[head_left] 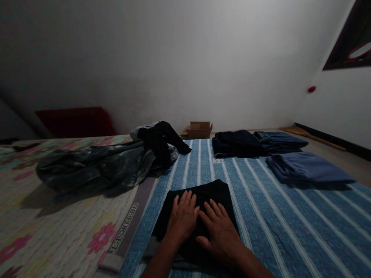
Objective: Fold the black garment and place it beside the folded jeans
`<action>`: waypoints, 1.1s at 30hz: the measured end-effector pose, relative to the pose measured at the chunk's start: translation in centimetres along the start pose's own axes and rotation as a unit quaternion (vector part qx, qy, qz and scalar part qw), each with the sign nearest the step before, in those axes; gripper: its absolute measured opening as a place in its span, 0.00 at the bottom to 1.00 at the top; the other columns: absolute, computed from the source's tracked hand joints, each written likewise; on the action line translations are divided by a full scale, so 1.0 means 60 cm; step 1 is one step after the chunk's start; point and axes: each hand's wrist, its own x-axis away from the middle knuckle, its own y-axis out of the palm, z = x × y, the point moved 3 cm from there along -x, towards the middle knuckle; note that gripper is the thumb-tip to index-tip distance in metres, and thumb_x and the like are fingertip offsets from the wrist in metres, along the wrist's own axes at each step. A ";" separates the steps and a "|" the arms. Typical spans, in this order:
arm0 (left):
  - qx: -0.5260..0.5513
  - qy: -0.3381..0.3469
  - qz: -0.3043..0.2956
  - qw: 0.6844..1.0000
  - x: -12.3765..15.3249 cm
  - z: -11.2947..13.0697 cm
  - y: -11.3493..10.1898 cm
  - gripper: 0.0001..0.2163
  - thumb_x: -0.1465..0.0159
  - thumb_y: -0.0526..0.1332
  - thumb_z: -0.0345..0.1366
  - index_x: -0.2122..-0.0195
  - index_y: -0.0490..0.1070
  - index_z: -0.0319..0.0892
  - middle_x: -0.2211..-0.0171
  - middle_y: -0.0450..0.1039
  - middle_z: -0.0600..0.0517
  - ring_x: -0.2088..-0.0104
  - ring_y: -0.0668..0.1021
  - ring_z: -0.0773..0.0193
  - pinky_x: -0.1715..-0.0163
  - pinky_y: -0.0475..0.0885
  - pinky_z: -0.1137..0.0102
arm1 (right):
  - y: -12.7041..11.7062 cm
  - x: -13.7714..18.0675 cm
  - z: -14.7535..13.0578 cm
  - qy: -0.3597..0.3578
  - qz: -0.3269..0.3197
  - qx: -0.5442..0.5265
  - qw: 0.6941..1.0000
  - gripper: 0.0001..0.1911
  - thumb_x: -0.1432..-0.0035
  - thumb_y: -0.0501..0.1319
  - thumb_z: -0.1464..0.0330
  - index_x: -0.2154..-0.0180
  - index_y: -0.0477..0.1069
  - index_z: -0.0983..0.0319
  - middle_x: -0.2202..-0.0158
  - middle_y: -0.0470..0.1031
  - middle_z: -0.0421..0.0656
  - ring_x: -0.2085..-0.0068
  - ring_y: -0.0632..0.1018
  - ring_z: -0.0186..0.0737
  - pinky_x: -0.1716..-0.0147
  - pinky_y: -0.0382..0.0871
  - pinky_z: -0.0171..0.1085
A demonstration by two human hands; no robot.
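Here, left hand [182, 218] and right hand [220, 231] lie flat and unclenched, side by side, on a folded black garment [214, 193], pressing it smooth upon the striped bed [290, 224]; unfolded clothes [98, 170] lie to its far left.

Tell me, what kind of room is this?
Probably a bedroom at home: a blue striped sheet beside a flowered cover, folded clothes stacked on it, and an unfolded heap nearby.

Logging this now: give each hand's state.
Left hand: open, flat on the black folded garment.
Right hand: open, flat on it too.
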 end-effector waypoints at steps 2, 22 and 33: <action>0.003 0.000 -0.004 1.000 0.001 0.000 0.000 0.20 0.33 0.46 0.38 0.44 0.64 0.39 0.41 0.61 0.44 0.39 0.60 0.54 0.41 0.53 0.51 | -0.001 0.000 -0.001 0.001 -0.001 -0.002 1.000 0.37 0.44 0.54 0.48 0.38 0.54 0.56 0.35 0.48 0.48 0.35 0.44 0.52 0.39 0.36 0.53; -0.053 0.041 0.054 0.996 0.003 -0.006 0.010 0.19 0.34 0.48 0.37 0.46 0.66 0.39 0.43 0.65 0.43 0.42 0.65 0.51 0.45 0.60 0.49 | -0.001 -0.002 -0.002 0.003 0.002 -0.028 1.000 0.36 0.45 0.55 0.47 0.39 0.55 0.55 0.35 0.48 0.46 0.34 0.43 0.51 0.38 0.34 0.52; -0.055 0.046 0.047 0.996 0.003 -0.004 0.007 0.19 0.35 0.48 0.37 0.46 0.67 0.38 0.43 0.65 0.42 0.42 0.65 0.50 0.45 0.60 0.49 | 0.001 0.000 0.003 -0.007 0.003 -0.025 1.000 0.37 0.44 0.53 0.47 0.38 0.53 0.55 0.34 0.47 0.46 0.34 0.43 0.52 0.38 0.35 0.53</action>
